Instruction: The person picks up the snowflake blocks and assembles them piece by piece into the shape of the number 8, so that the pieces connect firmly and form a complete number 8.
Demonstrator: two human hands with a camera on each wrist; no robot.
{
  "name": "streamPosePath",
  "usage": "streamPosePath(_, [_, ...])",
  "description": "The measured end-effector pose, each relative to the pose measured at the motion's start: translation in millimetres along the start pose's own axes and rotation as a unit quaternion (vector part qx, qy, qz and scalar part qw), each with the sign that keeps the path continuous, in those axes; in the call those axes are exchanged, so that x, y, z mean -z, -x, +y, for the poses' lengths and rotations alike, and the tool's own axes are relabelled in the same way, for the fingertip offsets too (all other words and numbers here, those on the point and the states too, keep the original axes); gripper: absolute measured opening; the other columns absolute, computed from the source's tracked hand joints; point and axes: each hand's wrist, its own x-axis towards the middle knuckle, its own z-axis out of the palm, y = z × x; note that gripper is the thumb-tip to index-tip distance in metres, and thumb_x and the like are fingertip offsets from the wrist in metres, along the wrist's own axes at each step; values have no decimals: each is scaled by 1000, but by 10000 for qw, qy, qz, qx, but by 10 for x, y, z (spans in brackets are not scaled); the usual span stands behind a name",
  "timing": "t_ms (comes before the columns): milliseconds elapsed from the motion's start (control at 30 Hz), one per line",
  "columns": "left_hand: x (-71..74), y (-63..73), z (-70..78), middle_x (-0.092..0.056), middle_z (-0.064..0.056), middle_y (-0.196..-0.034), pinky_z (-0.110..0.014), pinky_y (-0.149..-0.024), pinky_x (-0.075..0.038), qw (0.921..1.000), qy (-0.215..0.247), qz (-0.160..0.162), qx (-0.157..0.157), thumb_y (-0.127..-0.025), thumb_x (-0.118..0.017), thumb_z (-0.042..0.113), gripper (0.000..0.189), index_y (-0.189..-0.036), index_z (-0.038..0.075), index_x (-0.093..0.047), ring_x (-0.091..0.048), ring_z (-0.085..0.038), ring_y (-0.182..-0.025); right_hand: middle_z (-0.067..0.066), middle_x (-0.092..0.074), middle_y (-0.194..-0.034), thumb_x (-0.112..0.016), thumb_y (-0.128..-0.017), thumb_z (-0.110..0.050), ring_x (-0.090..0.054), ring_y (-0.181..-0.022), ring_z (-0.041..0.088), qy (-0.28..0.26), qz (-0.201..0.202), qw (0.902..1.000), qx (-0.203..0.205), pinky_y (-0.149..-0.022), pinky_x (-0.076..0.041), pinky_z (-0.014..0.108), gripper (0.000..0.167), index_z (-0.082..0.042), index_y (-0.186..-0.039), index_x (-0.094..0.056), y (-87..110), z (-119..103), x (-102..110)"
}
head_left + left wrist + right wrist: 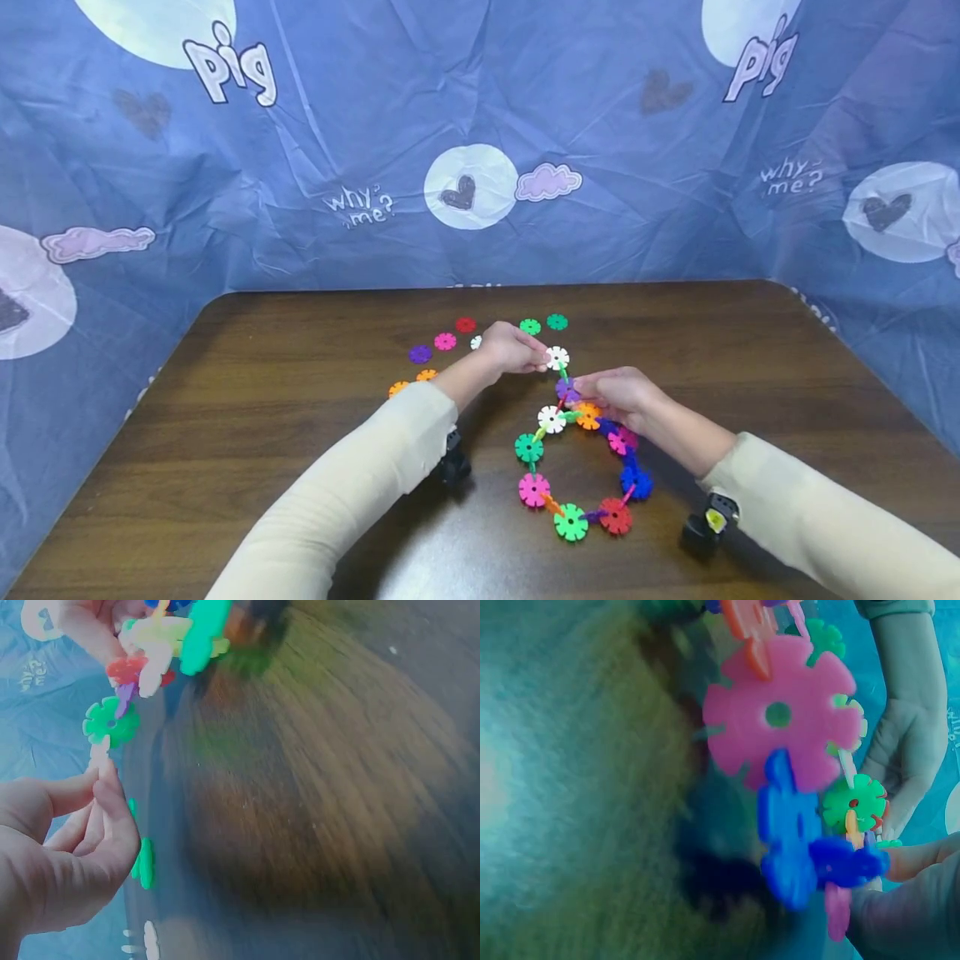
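Sleeves (352, 483) are flanking the ring (572, 513); beyond it, left hand (512, 348) is pinching a white disc (557, 358), right hand (621, 392) pinching a purple disc (566, 391). Pushing straight is probably beating twisting, imo.

Wrinkled blue fabric hangings (390, 92), printed with white discs (491, 171), pink clouds (549, 182) and white "pig" lettering (234, 68), enclose the brown wood-grain worktop (225, 400) left, far and right; pale glare (457, 550) marks its near middle.

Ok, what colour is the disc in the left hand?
White: the disc shows best in the head view.
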Motion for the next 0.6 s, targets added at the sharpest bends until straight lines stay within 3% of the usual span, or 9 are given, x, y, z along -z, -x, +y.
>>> streamPosePath(133, [-17, -18, 1, -75, -19, -88, -24, -72, -59, 9992, 230, -195, 266, -82, -71, -3, 16, -98, -9, -71, -63, -7, -57, -7, -68, -82, -52, -98, -13, -64, -78, 3, 200, -197, 9996, 59, -89, -56, 29, 46, 14, -134, -45, -44, -29, 63])
streamPosePath(233, [-24, -21, -13, -75, -18, -85, -24, -69, -59, 9988, 290, -255, 307, -81, -72, -4, 10, -90, -7, -72, -66, -10, -60, -4, -69, -89, -53, -98, -15, -66, -81, 5, 150, -222, 9995, 180, -97, -53, 34, 47, 13, -135, -45, -132, -75, 144])
streamPosePath(400, [-50, 58, 9, -74, -15, -77, -19, -63, -57, 9982, 293, -353, 377, -82, -70, -4, 18, -99, -9, -70, -65, -8, -57, -6, -70, -83, -52, -98, -12, -67, -79, 3, 32, -522, 9980, 355, -91, -56, 28, 48, 14, -136, -41, -282, -130, 253])
streamPosePath(600, [-76, 54, -8, -62, 0, -54, -13, -51, -51, 9963, 484, -613, 350, -84, -69, -4, 22, -104, -11, -68, -61, -5, -51, -6, -69, -77, -53, -96, -6, -66, -74, 3, -57, -790, 9966, 225, -78, -58, 20, 48, 15, -137, -39, -378, -157, 285])
